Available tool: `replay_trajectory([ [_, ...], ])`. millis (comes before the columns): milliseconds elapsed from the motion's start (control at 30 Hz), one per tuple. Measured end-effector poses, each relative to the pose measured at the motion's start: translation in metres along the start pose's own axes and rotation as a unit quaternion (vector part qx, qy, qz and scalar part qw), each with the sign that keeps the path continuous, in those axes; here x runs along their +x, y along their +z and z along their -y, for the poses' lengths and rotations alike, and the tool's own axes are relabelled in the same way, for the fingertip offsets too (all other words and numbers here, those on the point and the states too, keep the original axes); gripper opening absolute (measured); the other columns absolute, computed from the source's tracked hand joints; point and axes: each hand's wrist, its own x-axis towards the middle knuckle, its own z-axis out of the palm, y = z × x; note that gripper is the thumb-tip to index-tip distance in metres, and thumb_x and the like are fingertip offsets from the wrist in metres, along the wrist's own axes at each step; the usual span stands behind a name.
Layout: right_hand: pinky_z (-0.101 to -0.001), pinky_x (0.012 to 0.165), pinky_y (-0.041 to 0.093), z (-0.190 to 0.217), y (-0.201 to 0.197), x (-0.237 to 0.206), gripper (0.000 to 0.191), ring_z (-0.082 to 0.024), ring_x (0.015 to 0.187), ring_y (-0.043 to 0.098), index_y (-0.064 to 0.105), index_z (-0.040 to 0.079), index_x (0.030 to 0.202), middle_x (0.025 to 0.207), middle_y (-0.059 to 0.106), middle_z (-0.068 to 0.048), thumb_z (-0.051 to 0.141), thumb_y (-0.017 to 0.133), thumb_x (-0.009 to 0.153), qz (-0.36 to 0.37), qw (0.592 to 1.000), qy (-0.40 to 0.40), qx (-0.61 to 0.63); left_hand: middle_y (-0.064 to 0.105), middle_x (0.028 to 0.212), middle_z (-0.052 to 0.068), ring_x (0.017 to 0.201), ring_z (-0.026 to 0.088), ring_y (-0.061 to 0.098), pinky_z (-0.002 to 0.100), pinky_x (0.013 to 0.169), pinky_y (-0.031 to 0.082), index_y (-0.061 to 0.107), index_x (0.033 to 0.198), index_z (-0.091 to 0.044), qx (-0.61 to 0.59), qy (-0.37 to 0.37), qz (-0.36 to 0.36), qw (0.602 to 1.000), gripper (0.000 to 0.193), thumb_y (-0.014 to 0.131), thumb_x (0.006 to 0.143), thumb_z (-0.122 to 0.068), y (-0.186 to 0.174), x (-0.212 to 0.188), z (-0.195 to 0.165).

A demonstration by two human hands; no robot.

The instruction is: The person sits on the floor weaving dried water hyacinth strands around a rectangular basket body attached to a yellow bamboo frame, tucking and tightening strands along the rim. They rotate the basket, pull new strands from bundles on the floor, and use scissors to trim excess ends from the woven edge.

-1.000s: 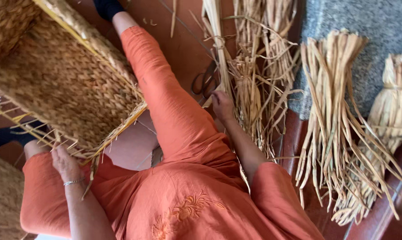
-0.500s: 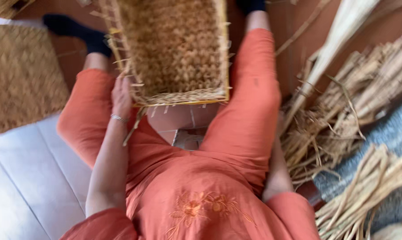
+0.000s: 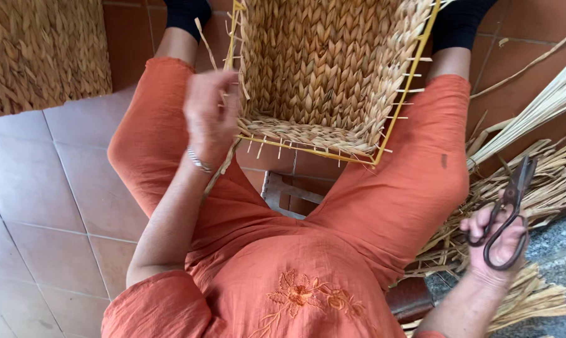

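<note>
A tiled floor point(image 3: 38, 206) of pale and reddish tiles lies under a seated person in orange clothes, seen from above, with a low wooden stool point(image 3: 289, 197) showing between the legs. The largest thing is the basket point(image 3: 333, 69), half woven from straw on a yellow wire frame, lying between the knees with its open mouth toward the person and loose strand ends sticking out along the rim. A second woven piece point(image 3: 41, 53) sits on the floor at the upper left, well apart from the hands. To the right, straw point(image 3: 546, 181) lies in loose bundles across the floor, some of it reaching under the right leg. The left hand point(image 3: 211, 112), blurred, is at the near left corner of the basket, its fingers curled around a strand point(image 3: 207, 47) that rises from the rim; a bracelet circles the wrist. The right hand point(image 3: 496, 241) is out over the straw, away from the basket, its grip closed through the loops of dark scissors point(image 3: 511, 209), whose blades point up and stand slightly apart.
</note>
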Motion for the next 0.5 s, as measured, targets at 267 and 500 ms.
replay_trajectory([
  [267,-0.0381,0.062,0.058,0.031,0.178,0.043,0.071,-0.021,0.070,0.069,0.062,0.011,0.136,0.092,0.066,-0.008,0.038,0.084,0.073,0.233,0.737,0.022,-0.634,0.073,0.103,0.012,0.099,0.029,0.068,0.045,0.091,0.052,0.074,0.106,-0.008,-0.117,-0.072,0.455,0.880,0.020,0.068,0.094,-0.023,0.149,-0.012,-0.020],
  [500,-0.0538,0.075,0.056,-0.002,0.239,0.076,0.075,-0.040,0.092,0.069,0.061,0.008,0.136,0.098,0.065,-0.018,0.054,0.077,0.078,0.328,0.566,0.012,-0.756,0.072,0.096,0.014,0.099,0.032,0.067,0.044,0.087,0.053,0.079,0.088,-0.014,-0.149,-0.060,0.474,0.866,0.013,0.075,0.077,-0.020,0.187,-0.028,0.002],
])
